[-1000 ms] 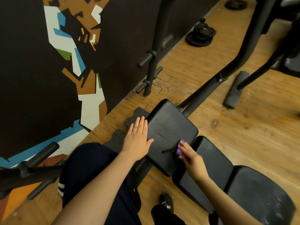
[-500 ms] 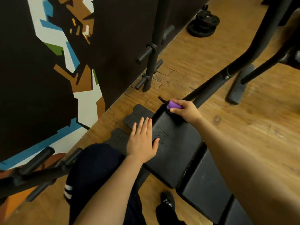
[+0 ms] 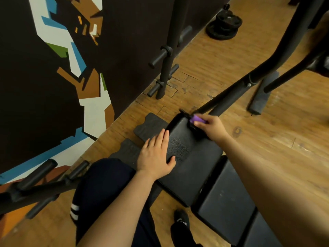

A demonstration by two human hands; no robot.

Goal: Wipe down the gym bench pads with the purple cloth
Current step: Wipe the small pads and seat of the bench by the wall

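Observation:
A black bench pad (image 3: 194, 163) lies tilted in the middle of the view. A second pad (image 3: 226, 200) follows it at the lower right. My right hand (image 3: 211, 128) grips a small purple cloth (image 3: 196, 119) at the far top corner of the first pad, with dark strands of it trailing over the edge. My left hand (image 3: 156, 155) lies flat with straight fingers on the pad's left edge, thumb on the pad surface.
Black foam mats (image 3: 147, 128) lie on the wooden floor left of the pad. A black plate rack post (image 3: 167, 65) stands by the painted wall. Weight plates (image 3: 224, 25) sit at the top. The bench frame bars (image 3: 252, 81) rise to the right. My knee (image 3: 105, 182) is below.
One second ago my right hand held the cloth at the pad's near right edge; it has swept to the far top corner and stays there. My left hand has kept its place.

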